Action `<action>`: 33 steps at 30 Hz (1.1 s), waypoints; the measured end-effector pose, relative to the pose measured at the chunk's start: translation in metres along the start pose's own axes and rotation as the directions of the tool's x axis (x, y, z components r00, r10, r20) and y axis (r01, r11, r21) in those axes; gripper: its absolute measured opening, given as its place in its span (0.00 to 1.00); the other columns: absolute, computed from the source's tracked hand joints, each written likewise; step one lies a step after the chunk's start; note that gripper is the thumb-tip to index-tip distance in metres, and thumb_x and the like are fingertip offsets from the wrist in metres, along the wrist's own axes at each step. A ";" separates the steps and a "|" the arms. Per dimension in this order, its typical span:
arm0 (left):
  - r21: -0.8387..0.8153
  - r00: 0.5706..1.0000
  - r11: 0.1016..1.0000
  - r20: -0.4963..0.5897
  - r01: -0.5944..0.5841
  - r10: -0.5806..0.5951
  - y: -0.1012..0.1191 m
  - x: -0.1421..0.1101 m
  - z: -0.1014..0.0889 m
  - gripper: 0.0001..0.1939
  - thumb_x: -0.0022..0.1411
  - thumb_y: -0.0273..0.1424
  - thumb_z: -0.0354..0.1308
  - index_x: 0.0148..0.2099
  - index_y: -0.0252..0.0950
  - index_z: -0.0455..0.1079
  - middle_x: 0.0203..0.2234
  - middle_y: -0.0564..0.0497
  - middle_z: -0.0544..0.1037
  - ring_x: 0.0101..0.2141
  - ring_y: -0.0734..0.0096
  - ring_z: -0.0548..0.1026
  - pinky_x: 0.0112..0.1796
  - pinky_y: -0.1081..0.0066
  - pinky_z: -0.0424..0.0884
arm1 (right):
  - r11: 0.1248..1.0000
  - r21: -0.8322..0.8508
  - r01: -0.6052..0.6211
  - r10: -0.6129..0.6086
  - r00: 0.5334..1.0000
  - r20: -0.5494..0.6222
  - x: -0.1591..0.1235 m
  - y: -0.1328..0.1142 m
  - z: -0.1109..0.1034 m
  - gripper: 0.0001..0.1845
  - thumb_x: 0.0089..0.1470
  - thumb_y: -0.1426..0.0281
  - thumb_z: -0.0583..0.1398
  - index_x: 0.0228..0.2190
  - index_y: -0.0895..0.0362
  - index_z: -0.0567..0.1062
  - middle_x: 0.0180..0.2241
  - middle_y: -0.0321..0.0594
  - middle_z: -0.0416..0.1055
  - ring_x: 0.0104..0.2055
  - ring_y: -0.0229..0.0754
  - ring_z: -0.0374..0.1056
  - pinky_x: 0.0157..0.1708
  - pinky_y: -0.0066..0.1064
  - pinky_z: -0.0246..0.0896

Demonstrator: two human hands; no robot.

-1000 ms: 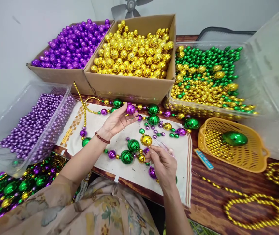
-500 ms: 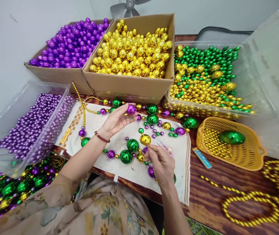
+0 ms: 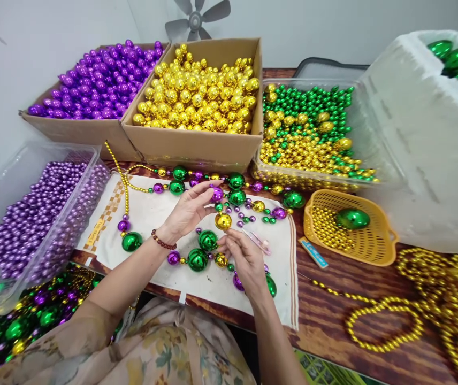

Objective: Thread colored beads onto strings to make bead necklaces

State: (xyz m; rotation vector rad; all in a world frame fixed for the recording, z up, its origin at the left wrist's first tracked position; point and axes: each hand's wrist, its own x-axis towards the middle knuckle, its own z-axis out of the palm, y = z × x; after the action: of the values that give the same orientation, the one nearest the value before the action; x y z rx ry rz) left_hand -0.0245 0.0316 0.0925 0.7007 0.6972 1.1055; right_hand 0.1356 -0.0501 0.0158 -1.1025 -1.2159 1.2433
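My left hand point(image 3: 186, 211), with a brown bead bracelet on its wrist, pinches a shiny purple bead point(image 3: 216, 194) between thumb and fingers. Just under it hang a small green bead point(image 3: 218, 207) and a larger gold bead point(image 3: 223, 221), in line on a bead strand. Below the gold bead, my right hand point(image 3: 245, 259) has its fingertips closed on the strand; the exact grip is partly hidden. More of the necklace, with big green beads point(image 3: 197, 260), lies on the white cloth point(image 3: 165, 286). Near the right hand is a thin pinkish tool point(image 3: 263, 245), too small to name.
Behind the cloth stand cardboard boxes of purple beads point(image 3: 96, 85) and gold beads point(image 3: 200, 96). Clear tubs point(image 3: 92, 155) flank them. To the right are a yellow basket point(image 3: 373, 251), a blue packet point(image 3: 313, 253) and gold bead strings point(image 3: 385, 326). A foam box point(image 3: 409, 133) holds green ornaments.
The purple bead now sits close against the small green bead, where a gap with thin thread or needle showed before. My hands have come nearer together. The camera view has turned right.
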 end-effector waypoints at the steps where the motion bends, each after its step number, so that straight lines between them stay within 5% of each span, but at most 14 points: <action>1: 0.003 1.000 1.000 0.005 0.007 -0.007 -0.001 0.001 0.001 0.13 0.61 0.33 0.67 0.49 0.39 0.78 0.39 0.48 0.80 0.39 0.68 0.78 0.43 0.65 0.74 | 1.000 0.022 -0.018 0.018 1.000 -0.002 -0.001 0.001 -0.001 0.13 0.61 0.60 0.60 0.43 0.55 0.75 0.32 0.41 0.79 0.28 0.40 0.76 0.24 0.28 0.69; 6: 0.097 0.998 0.995 0.048 0.037 -0.041 -0.005 -0.001 0.013 0.16 0.58 0.33 0.70 0.49 0.38 0.79 0.41 0.47 0.80 0.38 0.69 0.78 0.42 0.68 0.74 | 0.971 0.203 -0.127 0.160 0.974 -0.157 -0.003 0.005 -0.005 0.15 0.56 0.57 0.65 0.33 0.57 0.74 0.29 0.41 0.80 0.24 0.39 0.75 0.24 0.27 0.66; 9: 0.193 0.981 0.980 0.175 0.049 -0.084 -0.008 0.005 0.018 0.19 0.56 0.37 0.72 0.49 0.38 0.79 0.43 0.46 0.81 0.40 0.68 0.78 0.44 0.68 0.73 | 0.946 0.296 -0.130 0.196 0.959 -0.206 -0.001 0.007 -0.011 0.16 0.52 0.57 0.68 0.29 0.57 0.75 0.24 0.39 0.78 0.22 0.36 0.70 0.22 0.25 0.61; 13: 0.357 0.924 0.934 0.367 -0.034 -0.107 -0.011 0.051 0.030 0.26 0.65 0.52 0.58 0.52 0.36 0.76 0.48 0.40 0.79 0.43 0.62 0.79 0.44 0.63 0.74 | 0.915 0.390 -0.102 0.197 0.957 -0.211 -0.001 0.005 -0.020 0.17 0.50 0.56 0.69 0.28 0.57 0.76 0.18 0.36 0.74 0.19 0.34 0.65 0.21 0.24 0.57; 15: 0.610 0.915 0.746 0.404 -0.269 0.000 -0.011 0.090 0.046 0.22 0.71 0.46 0.53 0.50 0.34 0.76 0.46 0.40 0.78 0.42 0.64 0.78 0.45 0.63 0.74 | 0.905 0.416 -0.086 0.190 0.958 -0.216 -0.002 0.004 -0.022 0.17 0.49 0.56 0.70 0.28 0.57 0.76 0.17 0.35 0.73 0.18 0.34 0.64 0.20 0.23 0.56; 17: 0.810 0.854 0.279 0.512 -0.516 0.092 -0.012 0.132 0.068 0.14 0.71 0.35 0.53 0.48 0.33 0.76 0.45 0.41 0.78 0.45 0.63 0.76 0.50 0.62 0.71 | 0.899 0.432 -0.072 0.185 0.957 -0.225 -0.003 0.004 -0.023 0.18 0.48 0.56 0.71 0.27 0.57 0.76 0.17 0.34 0.72 0.18 0.34 0.64 0.20 0.23 0.55; 19: 0.812 0.827 -0.202 0.561 -0.548 0.011 -0.013 0.170 0.092 0.15 0.72 0.25 0.48 0.50 0.31 0.75 0.46 0.39 0.77 0.48 0.61 0.76 0.51 0.62 0.71 | 0.895 0.442 -0.063 0.181 0.956 -0.230 -0.006 0.004 -0.023 0.18 0.48 0.55 0.71 0.27 0.57 0.76 0.16 0.34 0.72 0.18 0.34 0.63 0.19 0.23 0.55; 21: 0.724 0.863 -0.499 0.493 -0.476 -0.108 -0.016 0.200 0.112 0.19 0.69 0.19 0.45 0.52 0.29 0.75 0.47 0.35 0.77 0.49 0.57 0.76 0.49 0.62 0.72 | 0.894 0.444 -0.062 0.181 0.956 -0.231 -0.009 0.006 -0.022 0.18 0.50 0.55 0.70 0.27 0.57 0.76 0.16 0.34 0.72 0.18 0.33 0.63 0.20 0.23 0.55; 24: 0.658 0.906 -0.633 0.378 -0.408 -0.191 -0.022 0.225 0.124 0.18 0.63 0.14 0.49 0.48 0.25 0.78 0.45 0.31 0.79 0.49 0.50 0.77 0.47 0.60 0.73 | 0.889 0.453 -0.067 0.188 0.955 -0.228 -0.014 0.008 -0.025 0.18 0.52 0.55 0.69 0.27 0.57 0.76 0.17 0.34 0.72 0.18 0.33 0.63 0.21 0.23 0.55; 33: 0.574 0.906 -0.701 0.293 -0.423 -0.307 -0.026 0.241 0.119 0.19 0.63 0.16 0.50 0.50 0.26 0.79 0.48 0.28 0.78 0.51 0.46 0.77 0.47 0.59 0.71 | 0.877 0.473 -0.080 0.234 0.933 -0.275 -0.011 0.004 -0.040 0.16 0.51 0.57 0.69 0.28 0.57 0.77 0.17 0.33 0.71 0.18 0.32 0.61 0.20 0.23 0.54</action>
State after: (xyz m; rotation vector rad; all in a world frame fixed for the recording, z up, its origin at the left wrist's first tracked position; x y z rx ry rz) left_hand 0.1539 0.2335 0.1074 2.9156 1.2581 -0.3950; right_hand 0.1753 -0.0590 0.0087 -1.0136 -0.5477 1.3217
